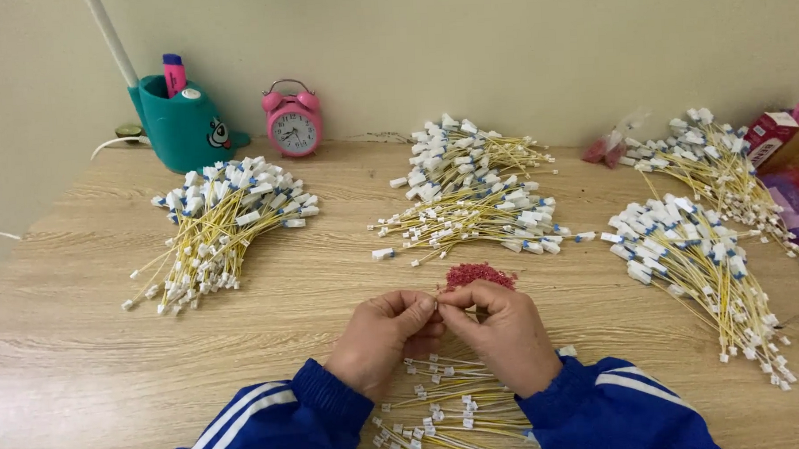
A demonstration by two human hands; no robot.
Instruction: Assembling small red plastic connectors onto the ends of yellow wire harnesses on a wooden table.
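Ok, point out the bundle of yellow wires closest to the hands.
The bundle lying under the wrists, at the table's near edge between the blue sleeves. The other piles lie farther back, beyond the hands, toward the wall.

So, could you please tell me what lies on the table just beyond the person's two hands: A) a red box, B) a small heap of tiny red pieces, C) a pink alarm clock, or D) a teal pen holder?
B: a small heap of tiny red pieces lies on the wooden table directly beyond the left hand and right hand, whose fingertips meet in a pinch.
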